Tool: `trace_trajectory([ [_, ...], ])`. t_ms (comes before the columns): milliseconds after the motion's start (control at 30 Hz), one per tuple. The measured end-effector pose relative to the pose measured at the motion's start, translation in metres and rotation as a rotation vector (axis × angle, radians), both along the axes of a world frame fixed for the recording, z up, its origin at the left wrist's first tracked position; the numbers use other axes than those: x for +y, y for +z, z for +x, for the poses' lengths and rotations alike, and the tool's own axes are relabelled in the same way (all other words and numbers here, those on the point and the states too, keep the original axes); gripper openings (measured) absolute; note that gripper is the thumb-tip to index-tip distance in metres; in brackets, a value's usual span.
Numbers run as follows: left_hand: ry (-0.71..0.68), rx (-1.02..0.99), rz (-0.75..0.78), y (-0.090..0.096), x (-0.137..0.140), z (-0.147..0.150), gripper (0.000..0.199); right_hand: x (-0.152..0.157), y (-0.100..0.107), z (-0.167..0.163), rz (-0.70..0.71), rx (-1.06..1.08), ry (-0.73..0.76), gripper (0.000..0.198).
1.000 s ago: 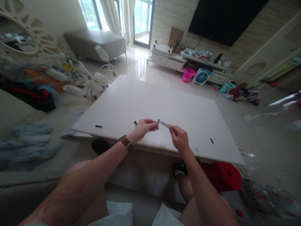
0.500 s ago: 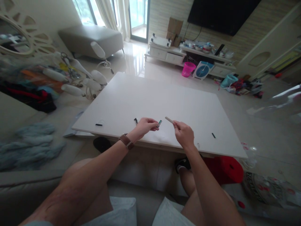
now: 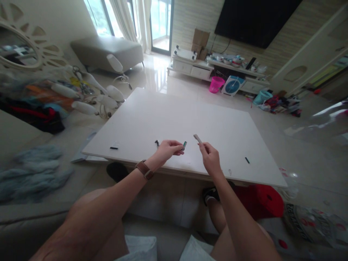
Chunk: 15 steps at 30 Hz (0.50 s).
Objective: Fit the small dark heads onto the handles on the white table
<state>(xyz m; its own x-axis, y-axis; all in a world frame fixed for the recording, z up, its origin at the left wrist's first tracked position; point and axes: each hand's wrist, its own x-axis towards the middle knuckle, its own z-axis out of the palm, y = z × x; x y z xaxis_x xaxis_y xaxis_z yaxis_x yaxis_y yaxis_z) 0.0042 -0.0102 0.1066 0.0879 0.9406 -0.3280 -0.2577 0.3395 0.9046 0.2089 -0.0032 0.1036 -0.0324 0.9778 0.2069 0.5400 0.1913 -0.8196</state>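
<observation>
Over the near part of the white table (image 3: 174, 116), my left hand (image 3: 170, 148) pinches a small green-and-black strip (image 3: 185, 145) between thumb and fingers. To the right of it, my right hand (image 3: 210, 156) is closed on a light grey flat stick (image 3: 197, 138), whose far end points up and left toward the strip. The two held pieces are apart. Beside my left hand lies a small dark piece (image 3: 157, 143), too small to name. A short black bar (image 3: 114, 148) rests at the table's left, and another black bar (image 3: 247, 160) at its right.
A tiny clear piece (image 3: 230, 172) lies by the near table edge. Below the right corner stands a red cylindrical object (image 3: 268, 201). A white-shaded lamp (image 3: 114, 92) is beside the table's left edge; a pink basket (image 3: 216, 84) stands beyond the table.
The grey stick has tilted in my right hand and its tip now looks wider or angled. My hands sit slightly lower in the picture as the view shifts; the left hand keeps its strip.
</observation>
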Motion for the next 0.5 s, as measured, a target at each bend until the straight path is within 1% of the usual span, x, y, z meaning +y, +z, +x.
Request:
trace_trajectory([
  [100,-0.038,-0.055,-0.010,0.000,-0.002,0.003,0.017,-0.003,-0.004,-0.011,-0.134,0.256,0.035,0.039],
  [167,-0.063,-0.086,-0.012,0.000,-0.003,0.005,0.020,-0.004,-0.005,-0.019,-0.175,0.356,0.044,0.039],
  [300,-0.084,-0.128,-0.024,0.000,-0.004,0.008,0.026,-0.006,-0.003,-0.029,-0.192,0.436,0.088,0.040],
  [500,-0.081,-0.095,-0.025,-0.001,-0.004,0.006,0.027,-0.003,-0.005,-0.037,-0.225,0.485,0.108,0.038],
])
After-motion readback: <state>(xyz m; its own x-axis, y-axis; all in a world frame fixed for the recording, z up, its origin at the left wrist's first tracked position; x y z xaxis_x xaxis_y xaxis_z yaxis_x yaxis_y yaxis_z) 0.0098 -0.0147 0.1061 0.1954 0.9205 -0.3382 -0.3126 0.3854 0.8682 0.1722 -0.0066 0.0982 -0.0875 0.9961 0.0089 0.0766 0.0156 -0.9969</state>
